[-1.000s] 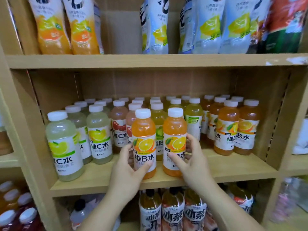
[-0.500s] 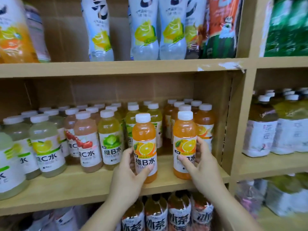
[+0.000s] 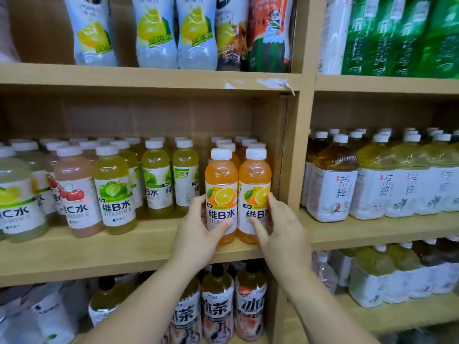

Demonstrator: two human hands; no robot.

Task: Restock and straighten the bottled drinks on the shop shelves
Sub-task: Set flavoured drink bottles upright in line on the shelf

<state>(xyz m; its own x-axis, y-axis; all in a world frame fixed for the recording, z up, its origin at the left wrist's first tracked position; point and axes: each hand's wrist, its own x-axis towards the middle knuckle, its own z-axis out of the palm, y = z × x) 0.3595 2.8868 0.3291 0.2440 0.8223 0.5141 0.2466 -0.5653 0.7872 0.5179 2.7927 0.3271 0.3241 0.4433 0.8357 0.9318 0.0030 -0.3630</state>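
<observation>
Two orange vitamin-B bottles with white caps stand upright side by side at the right end of the middle shelf, touching each other. My left hand grips the left orange bottle around its label, thumb across the front. My right hand grips the right orange bottle, fingers on its right side and thumb on the label. More orange bottles stand in rows behind them.
Green-grape, cherry and lemon bottles fill the shelf to the left. A wooden upright stands just right of the orange bottles. Shrink-wrapped tea packs sit in the right bay; tea bottles below.
Both hands have slid the two orange bottles rightward along the shelf to its right end, and the bottles now stand close together. The view has shifted right.
</observation>
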